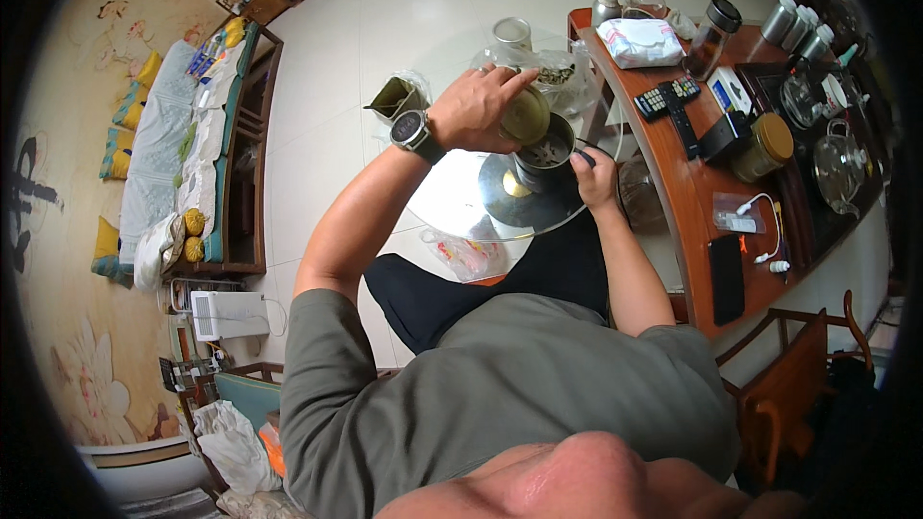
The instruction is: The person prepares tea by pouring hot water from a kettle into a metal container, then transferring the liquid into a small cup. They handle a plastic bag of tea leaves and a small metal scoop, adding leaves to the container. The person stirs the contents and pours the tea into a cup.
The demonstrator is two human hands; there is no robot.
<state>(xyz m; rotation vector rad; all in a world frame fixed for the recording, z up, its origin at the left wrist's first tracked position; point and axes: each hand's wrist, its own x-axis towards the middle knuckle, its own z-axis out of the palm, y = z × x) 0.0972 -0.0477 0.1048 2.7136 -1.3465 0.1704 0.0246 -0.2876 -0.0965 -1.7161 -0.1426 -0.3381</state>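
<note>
My left hand (476,104), with a watch on the wrist, grips a round, yellowish-green lid or shallow dish (525,117). It is tilted over the left rim of a metal cup (562,131). Small pieces lie inside the cup, too blurred to name. My right hand (597,176) is closed on the cup's dark side handle (587,157). The cup is above a round glass tabletop (447,191). Just beyond my left fingers is a clear plastic bag (588,86) with dried greenish plant pieces (555,76). Behind it stands a clear container (512,32).
An open green pouch (396,97) stands left of my left hand. On the right, a wooden table (692,231) bears remote controls (667,97), a wipes pack (639,42), a tumbler (712,40), a lidded jar (763,148), a glass teapot (838,166) and a phone (726,279).
</note>
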